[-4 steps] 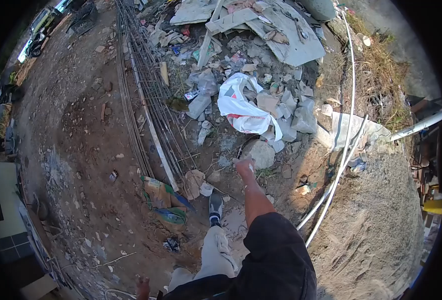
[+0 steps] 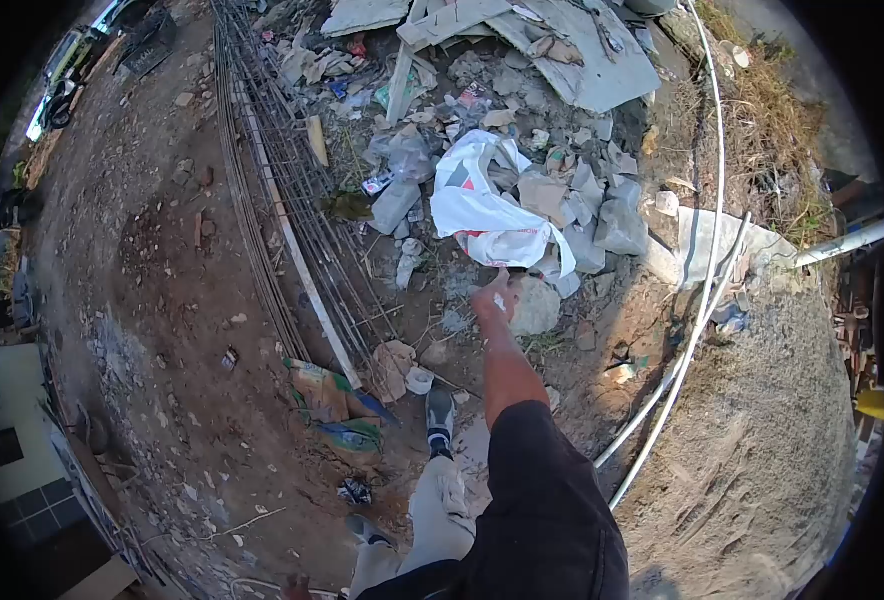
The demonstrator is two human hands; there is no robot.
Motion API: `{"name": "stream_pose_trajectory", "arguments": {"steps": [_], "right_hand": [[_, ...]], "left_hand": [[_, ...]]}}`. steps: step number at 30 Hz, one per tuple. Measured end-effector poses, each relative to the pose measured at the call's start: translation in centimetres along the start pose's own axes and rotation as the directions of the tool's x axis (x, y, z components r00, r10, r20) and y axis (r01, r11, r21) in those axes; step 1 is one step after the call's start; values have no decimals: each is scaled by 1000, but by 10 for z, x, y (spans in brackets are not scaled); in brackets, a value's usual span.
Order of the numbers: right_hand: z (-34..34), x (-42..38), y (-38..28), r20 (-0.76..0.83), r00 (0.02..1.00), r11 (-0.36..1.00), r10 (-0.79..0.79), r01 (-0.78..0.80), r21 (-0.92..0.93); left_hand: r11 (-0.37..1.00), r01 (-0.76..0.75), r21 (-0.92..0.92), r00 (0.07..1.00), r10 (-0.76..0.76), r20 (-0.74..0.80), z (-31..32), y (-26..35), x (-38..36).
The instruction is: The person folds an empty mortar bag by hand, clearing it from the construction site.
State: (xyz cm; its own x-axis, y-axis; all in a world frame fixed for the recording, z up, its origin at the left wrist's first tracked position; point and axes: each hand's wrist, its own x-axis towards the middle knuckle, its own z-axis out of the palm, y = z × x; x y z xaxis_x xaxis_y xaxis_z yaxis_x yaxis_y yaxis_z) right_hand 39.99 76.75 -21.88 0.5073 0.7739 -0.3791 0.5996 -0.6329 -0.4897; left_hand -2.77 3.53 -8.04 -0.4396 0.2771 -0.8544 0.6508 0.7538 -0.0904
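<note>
My right hand reaches forward, one finger stretched out, its tip right at the near edge of a white plastic sack. A white patch shows on the back of this hand. The crumpled sack has red and grey print and overlaps the pile of broken concrete. Just right of the hand is a large pale rock. At the bottom edge, mostly cut off and dark, my left hand hangs low over the dirt, its fingers hidden.
Steel rebar and a long pale strip lie to the left. Broken boards top the rubble. Two white pipes run along the right beside a sand heap. A torn sack lies near my foot.
My right hand has moved forward to the white sack's near edge, with a finger now extended. My left hand has slipped lower, mostly out of view. The whole view has shifted slightly.
</note>
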Motion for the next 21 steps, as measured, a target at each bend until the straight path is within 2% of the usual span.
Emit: {"name": "stream_pose_trajectory", "arguments": {"steps": [1, 3, 4, 7, 8, 10, 12, 13, 14, 15, 16, 17, 19, 21], "right_hand": [[12, -3, 13, -51, 999, 999, 6, -8, -44], [20, 4, 22, -23, 1000, 994, -19, 17, -106], [23, 14, 19, -18, 999, 991, -44, 42, -128], [33, 35, 13, -42, 975, 964, 217, -208, 164], [28, 40, 16, -36, 997, 997, 69, -69, -17], [3, 57, 17, 47, 974, 910, -222, 224, -349], [-35, 81, -4, 25, 968, 900, -249, 241, -363], [-53, 101, -7, -24, 946, 896, -325, 299, -329], [-82, 109, -27, -163, 925, 917, -342, 291, -271], [-122, 120, -41, -107, 922, 909, -372, 339, -241], [-158, 134, -46, -33, 817, 731, -576, 497, -467], [-193, 147, -51, 42, 664, 478, -747, 580, -660], [-231, 170, -50, -152, 721, 719, -676, 603, -346], [-324, 110, -79, -175, 563, 584, -807, 721, -372]], "left_hand": [[992, 77, -95, 997, -79, -19, -8, -2, -32], [936, 177, -304, 975, -209, -77, -21, 19, -72], [975, 71, -210, 982, -106, -157, -29, 25, -74], [884, 266, -383, 957, -290, -3, -53, 59, -80], [890, 239, -388, 960, -276, -40, -56, 64, -81], [901, 168, -399, 964, -235, -126, -57, 55, -53], [907, 98, -409, 955, -201, -217, -58, 43, -30], [910, 64, -411, 948, -183, -259, -58, 40, -30], [882, 40, -470, 944, -188, -272, -74, 75, -43], [849, 13, -527, 940, -191, -284, -94, 116, -49], [867, 23, -498, 937, -193, -292, -99, 118, -41], [882, 27, -471, 934, -191, -303, -105, 126, -31], [903, -9, -430, 937, -143, -320, -137, 175, -30], [901, -179, -396, 940, 39, -338, -170, 226, -28]]}}
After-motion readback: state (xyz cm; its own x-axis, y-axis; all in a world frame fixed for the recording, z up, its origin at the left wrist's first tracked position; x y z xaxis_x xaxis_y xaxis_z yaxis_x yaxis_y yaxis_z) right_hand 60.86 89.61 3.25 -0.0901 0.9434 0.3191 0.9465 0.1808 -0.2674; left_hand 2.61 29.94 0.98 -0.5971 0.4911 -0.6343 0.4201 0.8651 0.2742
